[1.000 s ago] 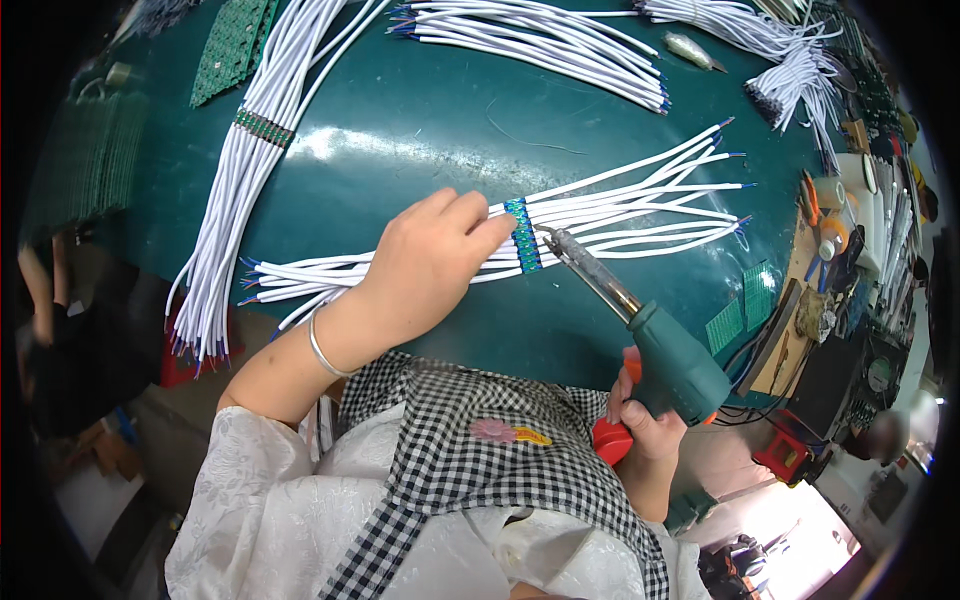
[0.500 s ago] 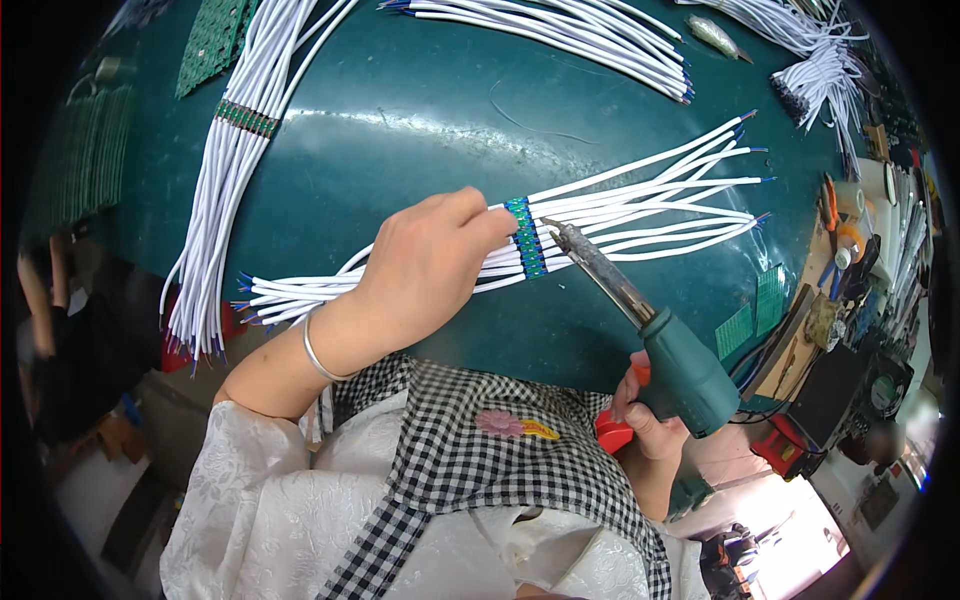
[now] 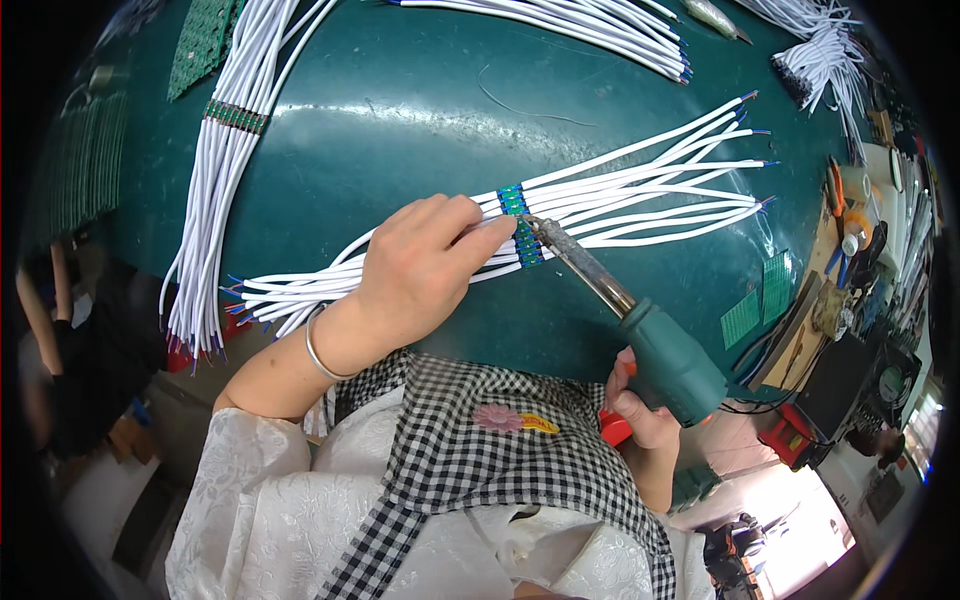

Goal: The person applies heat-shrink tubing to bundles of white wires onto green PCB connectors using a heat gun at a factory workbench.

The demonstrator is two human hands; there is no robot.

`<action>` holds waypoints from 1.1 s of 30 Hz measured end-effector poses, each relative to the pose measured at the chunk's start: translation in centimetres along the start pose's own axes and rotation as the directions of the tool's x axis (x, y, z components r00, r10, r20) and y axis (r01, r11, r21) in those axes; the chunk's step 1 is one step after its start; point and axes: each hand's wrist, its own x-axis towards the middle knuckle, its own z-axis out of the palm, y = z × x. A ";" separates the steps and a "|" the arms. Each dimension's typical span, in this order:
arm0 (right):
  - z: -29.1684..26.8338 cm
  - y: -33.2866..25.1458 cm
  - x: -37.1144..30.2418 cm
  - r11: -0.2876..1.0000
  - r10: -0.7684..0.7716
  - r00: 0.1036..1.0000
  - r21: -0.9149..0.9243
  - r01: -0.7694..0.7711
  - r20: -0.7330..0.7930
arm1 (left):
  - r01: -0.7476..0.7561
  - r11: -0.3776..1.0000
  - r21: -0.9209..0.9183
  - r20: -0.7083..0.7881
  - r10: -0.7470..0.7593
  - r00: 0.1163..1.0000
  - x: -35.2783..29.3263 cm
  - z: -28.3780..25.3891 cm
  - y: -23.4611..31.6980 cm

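A narrow green circuit board strip (image 3: pixel 520 232) lies on the green table, with white cables (image 3: pixel 650 190) running out from both sides. Their stripped ends show blue and brown cores. My left hand (image 3: pixel 425 265) is closed over the cables on the left of the strip, thumb and forefinger at its edge; what the fingertips pinch is partly hidden. In my right hand (image 3: pixel 642 408) is a soldering gun (image 3: pixel 675 362) with a dark green body and red trigger. Its tip meets the strip close to my left fingertips.
Another board strip (image 3: pixel 235 117) with cables lies at left, beside a green perforated panel stack (image 3: pixel 203 45). More white cables (image 3: pixel 560 30) lie at the back. Small green boards (image 3: pixel 775 285) sit at right, near orange-handled pliers (image 3: pixel 836 190) and a cluttered tool shelf. A person (image 3: pixel 85 310) is at far left.
The soldering gun's tip has moved left, from beside the strip onto it near my left fingertips. My left hand keeps its place on the cables. The whole view has shifted slightly.
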 end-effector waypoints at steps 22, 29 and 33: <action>-0.9 0.5 0.4 0.999 0.003 1.000 0.051 -0.004 0.025 | 0.009 0.997 0.077 0.054 -0.013 0.998 0.4 -0.6 1.2; -0.6 0.7 0.8 0.993 -0.020 1.000 -0.115 0.020 0.005 | -0.005 0.996 0.087 0.048 0.001 0.999 0.3 -0.4 1.2; -0.4 0.8 1.0 0.991 -0.023 1.000 -0.129 0.021 -0.017 | -0.006 0.996 0.089 0.047 0.002 0.999 0.3 -0.4 1.2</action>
